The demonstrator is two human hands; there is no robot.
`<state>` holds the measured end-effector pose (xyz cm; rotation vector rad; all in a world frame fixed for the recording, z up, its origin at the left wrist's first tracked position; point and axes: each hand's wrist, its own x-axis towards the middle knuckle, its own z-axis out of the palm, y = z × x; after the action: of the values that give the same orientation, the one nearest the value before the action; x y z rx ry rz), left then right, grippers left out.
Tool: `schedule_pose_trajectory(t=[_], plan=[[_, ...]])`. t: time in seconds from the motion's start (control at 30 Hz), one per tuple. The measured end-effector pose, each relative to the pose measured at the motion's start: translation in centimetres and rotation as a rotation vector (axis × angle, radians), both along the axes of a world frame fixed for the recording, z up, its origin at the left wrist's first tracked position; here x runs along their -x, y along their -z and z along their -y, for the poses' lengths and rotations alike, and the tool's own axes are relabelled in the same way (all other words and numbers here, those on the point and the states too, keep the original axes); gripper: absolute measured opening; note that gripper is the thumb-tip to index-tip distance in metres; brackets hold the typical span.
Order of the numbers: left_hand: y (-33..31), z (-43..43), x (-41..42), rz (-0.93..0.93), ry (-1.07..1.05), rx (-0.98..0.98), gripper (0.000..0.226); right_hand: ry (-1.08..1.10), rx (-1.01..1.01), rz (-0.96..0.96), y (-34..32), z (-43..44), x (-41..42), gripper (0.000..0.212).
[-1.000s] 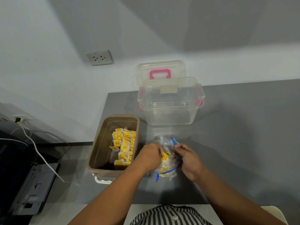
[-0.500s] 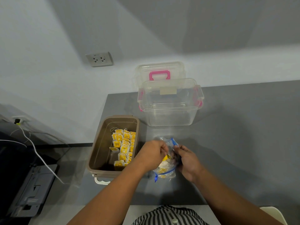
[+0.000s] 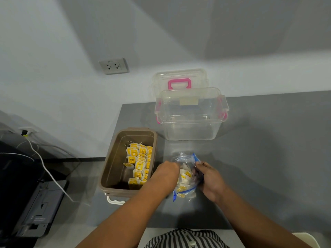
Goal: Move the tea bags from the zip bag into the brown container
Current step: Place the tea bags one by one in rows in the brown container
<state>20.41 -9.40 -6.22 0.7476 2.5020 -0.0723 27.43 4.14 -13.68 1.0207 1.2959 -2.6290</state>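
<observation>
Left hand (image 3: 167,173) inside zip bag (image 3: 186,174), right hand (image 3: 208,178) gripping bag's far side

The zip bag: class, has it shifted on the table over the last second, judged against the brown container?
No. The zip bag stays just right of the brown container, held between the left hand and right hand.

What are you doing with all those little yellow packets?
A person is moving tea bags out of a zip bag on the grey table. The left hand reaches into the bag while the right hand holds it open. Many tea bags already lie in the brown container beside it. Some remain in the bag. A clear box stands behind, empty.
</observation>
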Motion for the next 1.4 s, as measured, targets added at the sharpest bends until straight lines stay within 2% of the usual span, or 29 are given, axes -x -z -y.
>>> schedule_pose_trajectory(t=[0.07, 0.23, 0.37, 0.53, 0.63, 0.87, 1.0, 1.13, 1.3, 1.4], plan=[[0.1, 0.2, -0.1, 0.019, -0.009, -0.016, 0.042, 0.005, 0.008, 0.000, 0.0, 0.0, 0.0, 0.016], [-0.9, 0.7, 0.7, 0.005, -0.147, -0.341, 0.040, 0.007, -0.005, 0.019, -0.1, 0.1, 0.3, 0.017], [-3.9, 1.3, 1.8, -0.009, -0.145, -0.462, 0.033, -0.002, -0.012, 0.049, -0.3, 0.1, 0.7, 0.021], [-8.9, 4.5, 4.9, -0.103, -0.128, -0.452, 0.025, 0.014, -0.012, 0.059, -0.1, -0.1, 1.6, 0.017], [-11.1, 7.0, 7.1, -0.140, -0.133, -0.350, 0.024, 0.017, 0.016, 0.046, 0.1, 0.0, 2.0, 0.014], [-9.3, 10.9, 10.6, -0.213, 0.128, 0.188, 0.026, -0.021, 0.024, 0.075, -0.1, 0.3, 2.2, 0.022], [-6.4, 11.6, 11.6, -0.105, 0.310, 0.399, 0.019, -0.027, 0.018, 0.077, -0.2, 0.4, 2.3, 0.024], [-4.1, 11.5, 11.8, -0.131, 0.413, 0.506, 0.007, -0.021, 0.020, 0.090, 0.0, 0.6, 2.5, 0.018], [-2.7, 10.6, 12.0, -0.223, 0.579, 0.566, 0.009, 0.000, -0.021, 0.095, -0.2, 0.7, 2.7, 0.017], [-1.7, 10.4, 12.5, -0.262, 0.583, 0.579, 0.024, 0.011, -0.038, 0.085, -0.4, 0.9, 2.7, 0.017]])
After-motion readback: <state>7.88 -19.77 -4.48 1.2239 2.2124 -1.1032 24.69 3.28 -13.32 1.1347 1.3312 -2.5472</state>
